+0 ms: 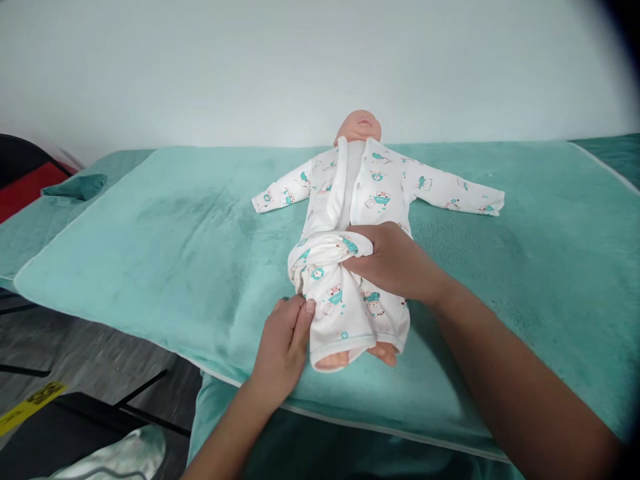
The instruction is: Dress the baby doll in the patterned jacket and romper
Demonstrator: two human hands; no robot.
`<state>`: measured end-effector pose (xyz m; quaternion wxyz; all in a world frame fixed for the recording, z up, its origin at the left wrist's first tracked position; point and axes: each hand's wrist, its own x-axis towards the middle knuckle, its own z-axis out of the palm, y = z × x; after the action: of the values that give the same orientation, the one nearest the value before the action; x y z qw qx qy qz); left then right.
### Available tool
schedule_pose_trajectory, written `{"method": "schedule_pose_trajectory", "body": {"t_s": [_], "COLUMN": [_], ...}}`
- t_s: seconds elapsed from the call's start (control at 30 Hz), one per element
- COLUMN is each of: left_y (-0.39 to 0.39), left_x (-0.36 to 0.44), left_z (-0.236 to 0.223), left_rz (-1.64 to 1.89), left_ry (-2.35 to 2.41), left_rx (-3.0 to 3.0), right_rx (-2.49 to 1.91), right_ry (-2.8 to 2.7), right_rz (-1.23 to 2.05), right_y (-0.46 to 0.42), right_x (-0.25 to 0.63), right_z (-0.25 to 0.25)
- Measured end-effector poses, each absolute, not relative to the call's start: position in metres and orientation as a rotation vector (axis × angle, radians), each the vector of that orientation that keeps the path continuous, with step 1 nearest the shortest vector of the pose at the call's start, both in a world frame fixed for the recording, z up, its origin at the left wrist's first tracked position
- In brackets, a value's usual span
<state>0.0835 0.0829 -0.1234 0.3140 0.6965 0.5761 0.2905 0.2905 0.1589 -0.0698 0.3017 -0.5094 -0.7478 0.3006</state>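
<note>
A baby doll (359,125) lies on its back, head toward the wall. It wears a white printed jacket (383,187), open down the front with the sleeves spread, and matching baby pants (334,327) with the feet showing at the hems. My right hand (387,260) pinches the bunched waistband of the pants at the doll's middle. My left hand (285,337) grips the outer side of the pant leg on the left, thumb on top. The fingertips of both hands are partly hidden by cloth.
A teal plush cover (200,220) with pale piping lies under the doll, against a white wall (225,73). At the lower left are a dark chair (75,433), patterned cloth (127,457) and a yellow strap (30,407). Something red and black (30,190) stands at the left edge.
</note>
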Motion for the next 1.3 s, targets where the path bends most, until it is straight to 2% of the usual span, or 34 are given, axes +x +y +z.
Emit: {"method": "schedule_pose_trajectory", "body": {"t_s": [0.23,0.37,0.6,0.8,0.9,1.07,1.17,1.3], "left_y": [0.116,0.118,0.097,0.076,0.082,0.133,0.169,0.199], "left_x": [0.076,0.081,0.083,0.078,0.077,0.09,0.108,0.132], "left_z": [-0.133,-0.139,-0.14,-0.153,-0.146,-0.101,-0.076,-0.064], "left_rz": [0.81,0.855,0.903,1.138,1.311,1.501,1.219,0.865], "left_ry": [1.76,1.957,1.857,1.62,1.548,1.57,1.51,1.51], "left_rx": [2.358,2.428,2.37,2.138,1.881,1.731,1.823,1.997], "right_rx": [-1.342,-1.34,-1.277,-1.019,-1.028,-1.45,-1.614,-1.692], "right_ry": [-2.057,-2.095,-2.11,-1.928,-1.729,-1.833,-2.022,-2.096], "right_rz": [0.778,0.794,0.943,1.144,0.871,0.054,-0.206,-0.246], "right_y": [0.16,0.16,0.157,0.156,0.156,0.168,0.173,0.17], "right_x": [0.292,0.292,0.295,0.3,0.305,0.31,0.308,0.305], "right_z": [-0.068,-0.067,-0.063,-0.062,-0.065,-0.08,-0.088,-0.085]}}
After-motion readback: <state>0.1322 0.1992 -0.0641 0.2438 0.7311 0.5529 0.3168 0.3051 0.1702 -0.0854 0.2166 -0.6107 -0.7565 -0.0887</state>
